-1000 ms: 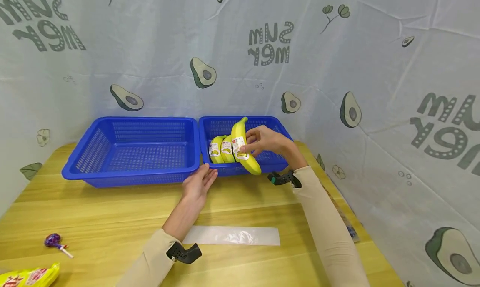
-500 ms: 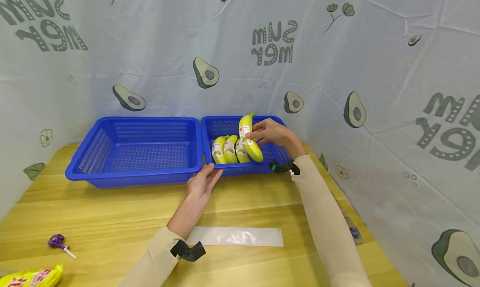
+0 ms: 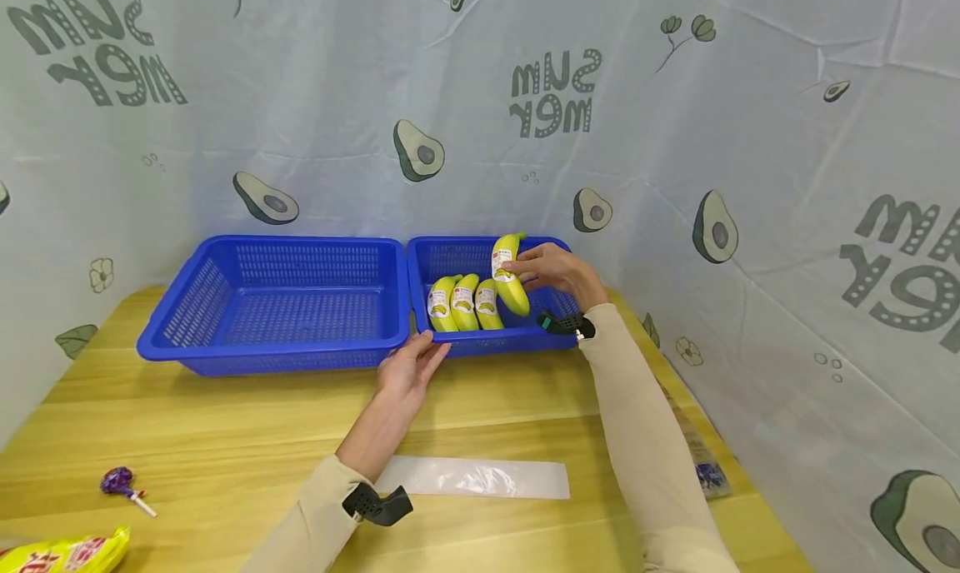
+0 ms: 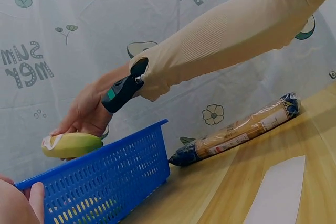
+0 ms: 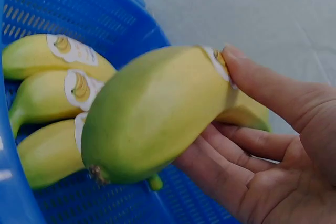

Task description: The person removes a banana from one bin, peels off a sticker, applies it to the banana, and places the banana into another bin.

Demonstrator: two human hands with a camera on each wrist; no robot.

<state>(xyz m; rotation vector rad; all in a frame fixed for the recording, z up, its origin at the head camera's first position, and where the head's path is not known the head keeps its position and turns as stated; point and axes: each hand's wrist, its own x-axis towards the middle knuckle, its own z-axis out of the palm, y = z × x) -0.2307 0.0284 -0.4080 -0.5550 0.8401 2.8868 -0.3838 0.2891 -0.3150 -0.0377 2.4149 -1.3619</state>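
Note:
A yellow banana with a white label is pinched between the thumb and fingers of my right hand, held over the smaller blue basket. In the right wrist view the banana points its dark tip at the camera. Three more labelled bananas lie side by side in that basket's left part. My left hand grips the basket's front rim near its left corner, and in the left wrist view a finger lies down the outer wall.
A larger blue basket stands close on the left with nothing in it. A clear strip, a purple lollipop and a yellow packet lie nearer. A long clear package lies at the table's right side.
My right hand has moved the banana rightward, away from the three others, and its lower end has come back from over the front rim. My left hand keeps its place on the rim.

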